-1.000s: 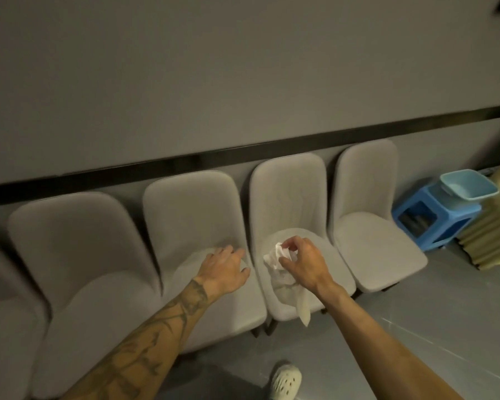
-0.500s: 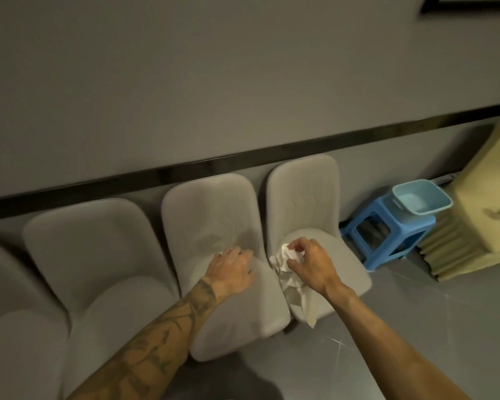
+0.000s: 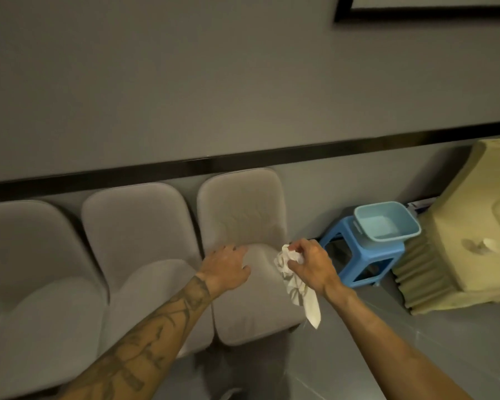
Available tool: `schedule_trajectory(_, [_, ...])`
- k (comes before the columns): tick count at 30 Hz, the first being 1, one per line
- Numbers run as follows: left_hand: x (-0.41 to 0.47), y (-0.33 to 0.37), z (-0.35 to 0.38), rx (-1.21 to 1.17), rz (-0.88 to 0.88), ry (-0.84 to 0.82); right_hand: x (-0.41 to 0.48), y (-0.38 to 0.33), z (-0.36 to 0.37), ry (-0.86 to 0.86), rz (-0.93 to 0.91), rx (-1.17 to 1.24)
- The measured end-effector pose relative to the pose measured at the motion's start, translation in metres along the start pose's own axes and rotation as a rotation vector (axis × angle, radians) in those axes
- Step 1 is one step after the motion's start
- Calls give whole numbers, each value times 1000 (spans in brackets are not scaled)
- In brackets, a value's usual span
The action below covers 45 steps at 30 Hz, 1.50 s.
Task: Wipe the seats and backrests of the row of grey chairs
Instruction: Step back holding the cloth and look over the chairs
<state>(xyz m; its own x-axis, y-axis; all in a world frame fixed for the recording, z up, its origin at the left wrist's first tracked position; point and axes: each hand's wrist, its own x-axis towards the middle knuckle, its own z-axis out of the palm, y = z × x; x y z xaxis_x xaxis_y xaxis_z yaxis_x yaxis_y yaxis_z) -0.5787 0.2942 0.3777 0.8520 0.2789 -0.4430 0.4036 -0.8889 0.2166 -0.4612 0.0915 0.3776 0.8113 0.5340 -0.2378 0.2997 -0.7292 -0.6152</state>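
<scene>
The left hand (image 3: pixel 225 267) lies flat on the seat of the last grey chair (image 3: pixel 243 209). Its fingers are spread out and hold nothing. The right hand (image 3: pixel 311 264) has its fingers curled tight round a white cloth (image 3: pixel 296 288) at the seat's right edge, and the cloth's tail hangs down past that edge. More grey chairs (image 3: pixel 136 226) stand side by side to the left, against a grey wall (image 3: pixel 185 82) with a black strip (image 3: pixel 272 155). To the right, a blue stool (image 3: pixel 358 249) holds a light blue basin (image 3: pixel 386 226). Grey floor (image 3: pixel 416 356) lies in front of the stool.
</scene>
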Motion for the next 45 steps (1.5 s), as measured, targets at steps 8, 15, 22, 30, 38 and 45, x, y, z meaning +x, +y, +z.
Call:
schedule_trajectory(8, [108, 124, -1, -45, -34, 29, 82, 112, -98, 19, -22, -2])
schedule_trajectory(15, [215, 228, -11, -111, -34, 34, 164, 208, -191, 38, -12, -50])
schedule_trajectory(22, [291, 317, -14, -98, -96, 30, 239, 298, -271, -13, -12, -67])
schedule_trajectory(30, [379, 400, 35, -114, -231, 7, 355, 417, -304, -109, -57, -53])
schedule_trajectory(38, [478, 422, 119, -192, -304, -42, 459, 522, -246, -208, -51, -64])
schedule_trajectory(45, [567, 401, 223, -171, -281, -88, 530, 615, -128, -301, -69, -141])
